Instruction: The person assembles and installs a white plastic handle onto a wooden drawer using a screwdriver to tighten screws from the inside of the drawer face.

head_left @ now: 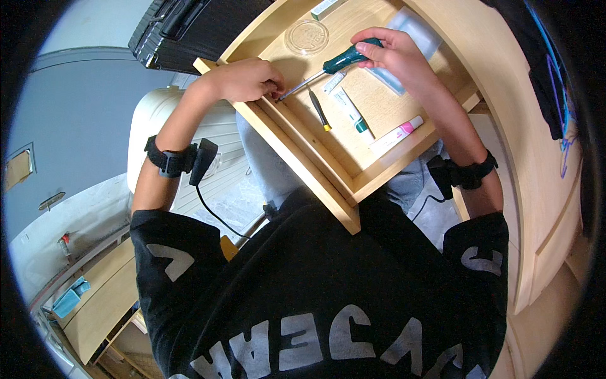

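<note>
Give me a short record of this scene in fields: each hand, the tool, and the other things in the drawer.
right hand: grips the green handle of the screwdriver
left hand: rests on the drawer's side wall, fingers at the tool's tip
drawer: light wood, pulled open over the lap
inside: small yellow-tipped tool, two tubes, clear round lid

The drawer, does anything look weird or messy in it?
Nothing looks broken or spilled. The drawer is pulled out over the person's lap, and loose things lie in it at angles: two tubes, a small yellow-tipped tool and a clear round lid. The right hand holds a green screwdriver, tip by the left hand.
</note>
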The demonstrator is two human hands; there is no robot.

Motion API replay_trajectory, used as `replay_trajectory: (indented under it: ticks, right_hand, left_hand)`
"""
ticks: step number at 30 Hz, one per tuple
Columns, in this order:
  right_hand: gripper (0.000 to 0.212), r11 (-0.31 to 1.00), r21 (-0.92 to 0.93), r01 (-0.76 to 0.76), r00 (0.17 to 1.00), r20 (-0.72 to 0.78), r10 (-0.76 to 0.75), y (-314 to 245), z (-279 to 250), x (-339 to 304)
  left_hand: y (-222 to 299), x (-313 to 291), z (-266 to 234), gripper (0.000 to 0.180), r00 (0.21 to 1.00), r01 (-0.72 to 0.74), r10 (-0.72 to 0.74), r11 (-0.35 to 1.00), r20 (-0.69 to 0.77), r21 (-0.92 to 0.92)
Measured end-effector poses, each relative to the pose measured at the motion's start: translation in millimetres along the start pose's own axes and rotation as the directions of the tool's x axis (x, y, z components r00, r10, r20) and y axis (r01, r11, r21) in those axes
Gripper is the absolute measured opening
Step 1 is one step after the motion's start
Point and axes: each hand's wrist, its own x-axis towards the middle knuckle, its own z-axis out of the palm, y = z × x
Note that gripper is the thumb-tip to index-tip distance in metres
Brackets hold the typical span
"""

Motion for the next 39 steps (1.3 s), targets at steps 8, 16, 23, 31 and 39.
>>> replay_trajectory:
  ticks: [8,16,23,31,39]
  right_hand:
    - [0.037,0.972,-0.234,-0.013,0.999,-0.042,0.003,-11.4,2.7,12.7]
    - [0.065,0.846,-0.489,-0.211,0.969,0.009,0.246,-16.9,-5.7,23.3]
    - [0.04,0.968,-0.173,-0.18,0.983,0.004,0.183,3.4,-10.5,22.7]
    - [0.041,0.855,-0.489,-0.173,0.969,0.072,0.237,-16.3,-15.5,35.4]
    - [0.044,0.985,-0.169,-0.032,0.991,0.121,0.053,7.5,-11.0,38.7]
  left_hand:
    - [11.4,24.1,5.1,0.024,0.945,-0.208,0.096,0.914,-0.313,-0.347]
    - [38.2,64.1,4.2,0.047,0.909,-0.12,0.019,0.968,-0.417,-0.219]
    - [43.7,69.3,-3.5,0.021,0.942,-0.015,-0.11,0.93,-0.316,-0.367]
    - [43.1,76.1,-6.3,0.018,0.958,-0.065,-0.078,0.88,-0.277,-0.471]
    - [19.3,90.5,-2.9,0.039,0.982,-0.138,0.003,0.692,-0.188,-0.709]
